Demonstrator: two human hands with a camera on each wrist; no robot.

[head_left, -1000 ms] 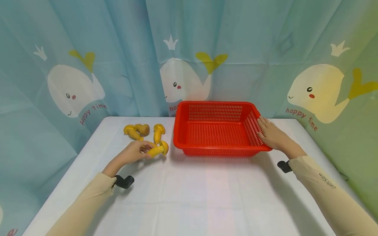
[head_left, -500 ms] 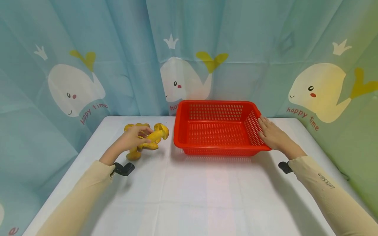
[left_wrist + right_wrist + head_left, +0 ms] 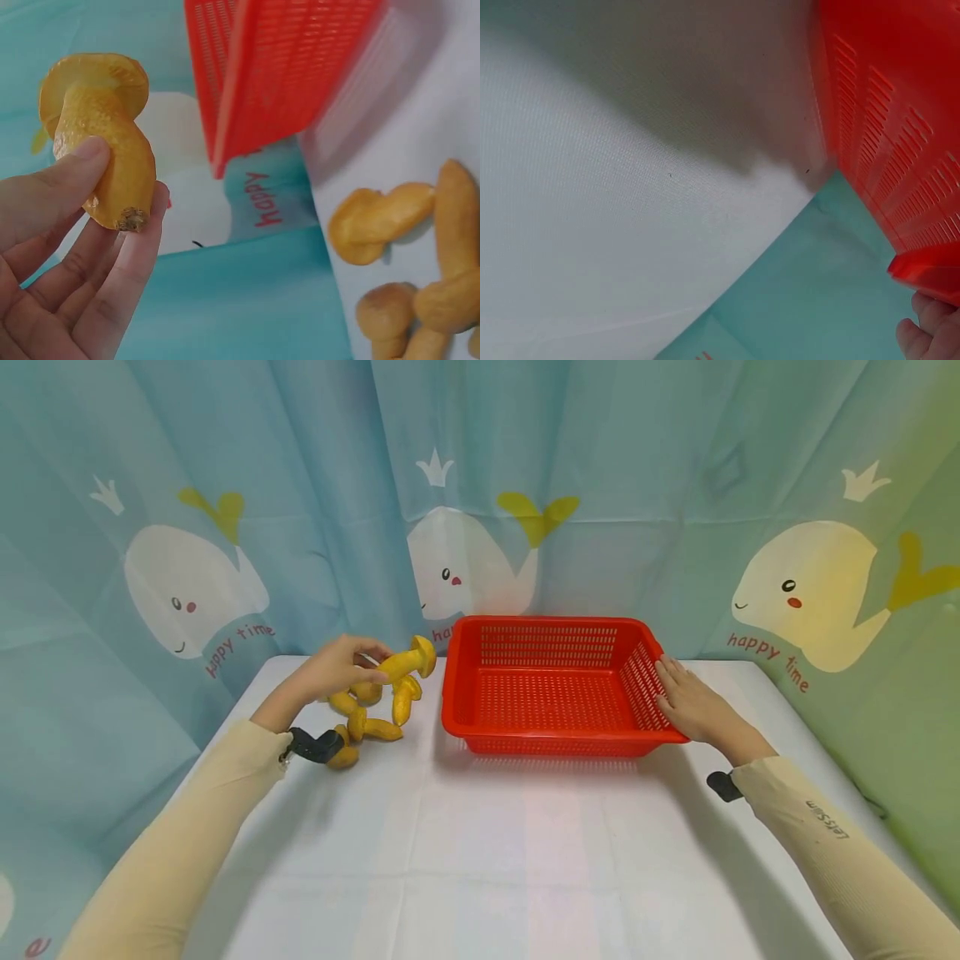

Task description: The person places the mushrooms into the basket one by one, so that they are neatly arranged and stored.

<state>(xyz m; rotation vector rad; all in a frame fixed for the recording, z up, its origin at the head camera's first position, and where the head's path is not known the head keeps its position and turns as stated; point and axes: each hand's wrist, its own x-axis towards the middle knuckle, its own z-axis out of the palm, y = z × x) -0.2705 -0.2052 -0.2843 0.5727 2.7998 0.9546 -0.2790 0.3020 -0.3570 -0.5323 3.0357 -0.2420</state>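
My left hand (image 3: pixel 336 668) pinches a yellow mushroom (image 3: pixel 408 662) by its stem and holds it in the air, left of the red basket (image 3: pixel 555 737). In the left wrist view the thumb presses on the stem of this mushroom (image 3: pixel 109 150), its cap pointing away from the palm. Several more yellow mushrooms (image 3: pixel 382 730) lie on the table below and near that hand. My right hand (image 3: pixel 693 702) rests with fairly straight fingers on the basket's right rim. Only some of its fingertips (image 3: pixel 934 319) show in the right wrist view.
The red basket is rectangular, with slotted walls, and stands at the back of the white-covered table (image 3: pixel 480 860). No mushroom is seen inside it. A blue-green curtain (image 3: pixel 615 468) with printed whales hangs right behind the table.
My left hand has lifted the mushroom up and away from the table, moving toward the back. More mushrooms show beneath it now. The right hand and basket have stayed in place.
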